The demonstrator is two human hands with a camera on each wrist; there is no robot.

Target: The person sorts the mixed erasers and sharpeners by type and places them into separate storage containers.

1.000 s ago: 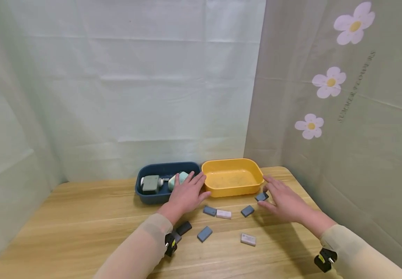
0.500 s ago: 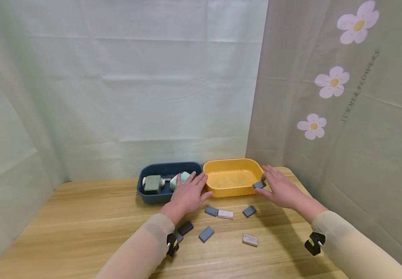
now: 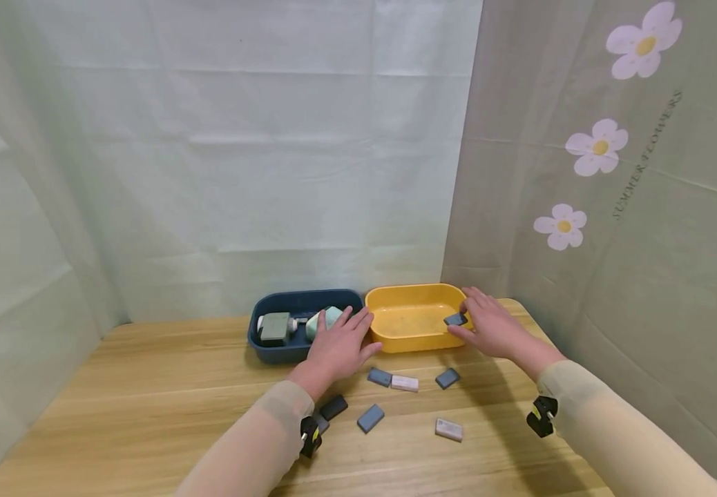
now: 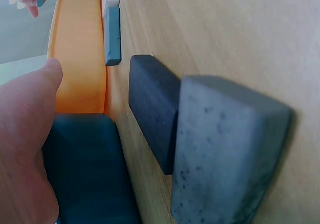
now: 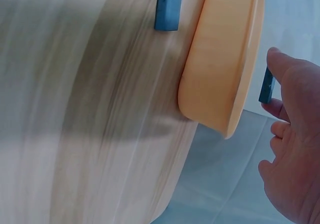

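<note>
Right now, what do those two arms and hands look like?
They are a person's. The left sleeve and right sleeve are long, plain and pale beige. Each arm wears a small black device with a touch of yellow. The left hand and right hand wear no gloves.

Left hand (image 3: 337,349) partly hides blue bin (image 3: 273,355), pale-green object (image 3: 332,315).

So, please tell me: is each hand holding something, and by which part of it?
The right hand pinches a blue-gray rectangular block by two opposite sides, between thumb and finger. The left hand grips nothing visible.
</note>
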